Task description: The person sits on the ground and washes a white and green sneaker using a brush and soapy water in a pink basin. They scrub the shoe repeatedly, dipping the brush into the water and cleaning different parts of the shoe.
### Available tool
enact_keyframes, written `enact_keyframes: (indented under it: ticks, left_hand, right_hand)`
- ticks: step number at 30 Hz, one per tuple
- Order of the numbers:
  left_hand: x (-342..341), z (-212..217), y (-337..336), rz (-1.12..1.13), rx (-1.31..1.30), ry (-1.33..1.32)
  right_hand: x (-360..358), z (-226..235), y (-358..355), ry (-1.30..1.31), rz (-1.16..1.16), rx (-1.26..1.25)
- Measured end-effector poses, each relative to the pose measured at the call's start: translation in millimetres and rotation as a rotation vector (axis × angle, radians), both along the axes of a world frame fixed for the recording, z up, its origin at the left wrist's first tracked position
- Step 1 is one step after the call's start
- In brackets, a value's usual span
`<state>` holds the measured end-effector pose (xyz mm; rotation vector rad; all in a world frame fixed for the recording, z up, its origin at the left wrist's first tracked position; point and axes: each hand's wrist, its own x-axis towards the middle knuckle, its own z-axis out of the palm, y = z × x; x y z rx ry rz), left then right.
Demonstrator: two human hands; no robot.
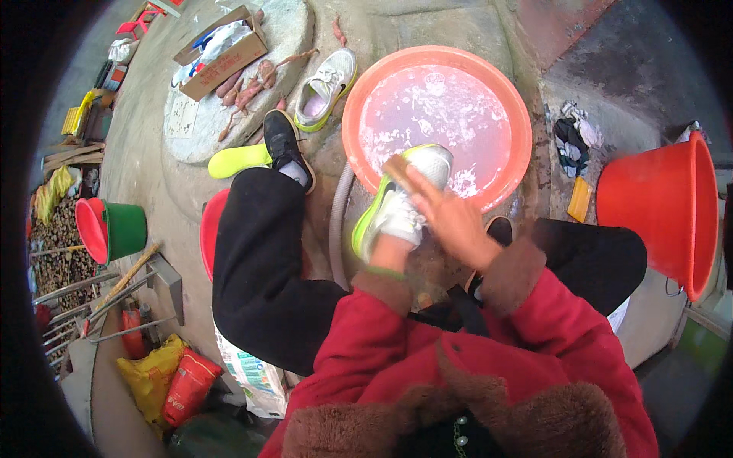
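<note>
the right hand (456,227) grips what from here seems a brush (402,173), crosswise over the white shoe (392,211), left hand (391,249) inside, hold hidden.

White, lime-soled shoe (394,209) slants over the basin (520,131), brush (398,172) against it.

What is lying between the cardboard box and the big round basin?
In the head view, a white sneaker lies between them, nearer the basin, with reddish roots nearer the cardboard box.

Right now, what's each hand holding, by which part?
Left hand: white, lime-soled sneaker, from inside its opening. Right hand: brown, wooden-looking brush, by its near end.
</note>
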<state>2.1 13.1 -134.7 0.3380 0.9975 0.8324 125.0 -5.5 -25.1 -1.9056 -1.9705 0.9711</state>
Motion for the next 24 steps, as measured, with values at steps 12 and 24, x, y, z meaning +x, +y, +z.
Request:
enact_keyframes:
  ticks: [12,24]
  left_hand:
    - [0.0,13.0,-4.2,-0.114,0.358,0.119]
    - [-4.7,12.9,-7.2,0.020,0.202,-0.052]
  right_hand:
    - [9.8,4.5,11.3,-0.023,-0.230,0.146]
    - [52.0,-102.1,60.8,-0.076,-0.378,0.018]
